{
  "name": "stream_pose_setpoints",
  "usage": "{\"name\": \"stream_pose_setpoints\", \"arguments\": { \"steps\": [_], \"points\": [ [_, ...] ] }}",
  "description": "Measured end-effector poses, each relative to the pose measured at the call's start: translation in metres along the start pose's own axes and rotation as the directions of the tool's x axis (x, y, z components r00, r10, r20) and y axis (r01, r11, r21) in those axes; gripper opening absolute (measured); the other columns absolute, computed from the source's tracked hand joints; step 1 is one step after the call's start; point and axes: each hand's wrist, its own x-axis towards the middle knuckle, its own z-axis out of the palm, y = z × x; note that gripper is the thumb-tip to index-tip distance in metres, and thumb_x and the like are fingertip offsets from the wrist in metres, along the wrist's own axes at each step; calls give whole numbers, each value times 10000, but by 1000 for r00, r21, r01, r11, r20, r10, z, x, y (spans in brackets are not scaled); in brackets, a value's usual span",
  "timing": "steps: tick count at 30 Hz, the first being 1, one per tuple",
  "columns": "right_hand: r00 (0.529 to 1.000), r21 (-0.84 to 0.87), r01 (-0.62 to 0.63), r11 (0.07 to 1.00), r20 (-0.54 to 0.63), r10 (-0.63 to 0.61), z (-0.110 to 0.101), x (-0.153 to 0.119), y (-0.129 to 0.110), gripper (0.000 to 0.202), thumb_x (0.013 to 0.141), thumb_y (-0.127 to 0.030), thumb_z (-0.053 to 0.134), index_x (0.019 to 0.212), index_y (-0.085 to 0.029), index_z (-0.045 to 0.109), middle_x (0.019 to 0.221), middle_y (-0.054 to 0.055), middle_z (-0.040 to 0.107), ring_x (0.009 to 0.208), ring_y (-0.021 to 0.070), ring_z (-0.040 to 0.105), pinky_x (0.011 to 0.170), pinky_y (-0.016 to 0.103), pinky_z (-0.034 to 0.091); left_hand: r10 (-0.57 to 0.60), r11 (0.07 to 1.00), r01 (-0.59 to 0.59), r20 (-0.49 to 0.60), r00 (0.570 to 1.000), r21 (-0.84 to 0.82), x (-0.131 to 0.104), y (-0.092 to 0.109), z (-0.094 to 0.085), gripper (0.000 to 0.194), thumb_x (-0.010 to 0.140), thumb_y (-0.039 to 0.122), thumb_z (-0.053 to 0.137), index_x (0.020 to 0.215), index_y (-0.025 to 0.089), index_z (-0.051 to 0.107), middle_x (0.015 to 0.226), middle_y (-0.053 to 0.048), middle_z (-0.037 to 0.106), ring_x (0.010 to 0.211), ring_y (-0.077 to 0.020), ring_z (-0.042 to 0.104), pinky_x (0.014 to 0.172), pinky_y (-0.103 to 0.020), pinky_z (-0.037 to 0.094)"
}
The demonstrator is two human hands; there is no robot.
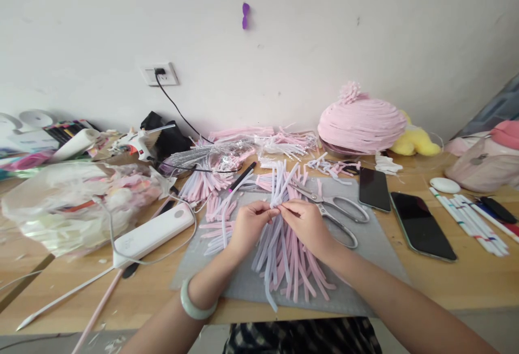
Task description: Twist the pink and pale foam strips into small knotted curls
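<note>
My left hand [252,226] and my right hand [305,227] meet over the grey mat. Their fingers are closed in a pinch on pale lavender pipe cleaners [279,184], gathered into a knot-like cluster with ends sticking up. Exactly how the strands cross is hidden by my fingertips. Below my hands, many loose lavender and pink pipe cleaners [298,273] fan toward the table's front edge. Just right of my right hand, metal scissors [344,208] lie with their handles spread. More cut pink pieces [221,208] lie left of my left hand.
The grey mat [377,267] lies under the work. At right are two phones [424,227] and several white markers [470,219]. A pink pipe-cleaner dome [360,127] stands behind. At left lie a white oblong device [154,235] with a cable, a plastic bag [44,208] and a glue gun [140,143].
</note>
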Motion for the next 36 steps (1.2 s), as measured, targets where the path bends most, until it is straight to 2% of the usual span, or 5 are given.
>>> {"name": "stream_pose_setpoints", "arguments": {
  "steps": [9, 16, 24, 31, 36],
  "points": [
    [1000, -138, 0, 990, 27, 4, -2, 3, 1, 243, 780, -193, 464, 598, -165, 624, 618, 47, 588, 602, 152, 517, 587, 260, 361, 22, 987, -22, -4, 1000, -157, 1, -8, 7, 221, 600, 209, 644, 703, 185, 451, 523, 85, 459, 466, -86, 473, 489, -210, 364],
    [922, 242, -388, 889, 112, 371, -6, 7, -6, 243, 716, -341, 540, 561, -158, 583, 459, -19, 506, 453, 112, 460, 483, 232, 332, 6, 893, -7, -3, 1000, -450, 5, 2, 1, 281, 577, 219, 679, 714, 178, 438, 541, 76, 534, 479, -72, 510, 532, -206, 398],
    [910, 435, -372, 820, -5, 415, 0, 3, -7, 247, 695, -386, 564, 624, -151, 585, 499, -14, 524, 474, 112, 466, 484, 235, 359, -116, 667, 208, 177, 977, -715, -5, 0, 16, 245, 524, 159, 737, 719, 135, 589, 677, 23, 603, 631, -71, 541, 674, -197, 416],
    [923, 384, -347, 856, -19, 383, 0, 1, -8, 232, 707, -351, 567, 594, -152, 604, 472, -14, 515, 459, 110, 465, 474, 236, 359, -72, 791, 90, 55, 996, -605, -5, -6, 17, 102, 572, 191, 703, 606, 139, 622, 610, 21, 598, 631, -96, 514, 692, -226, 394],
    [885, 590, -399, 702, 45, 464, 3, 0, -9, 177, 620, -318, 659, 585, -145, 650, 486, -11, 553, 463, 102, 482, 471, 231, 370, -42, 838, 44, 15, 999, -544, -4, -7, 15, 91, 587, 203, 696, 612, 139, 637, 626, 15, 615, 647, -109, 526, 707, -240, 392]
  ]
}}
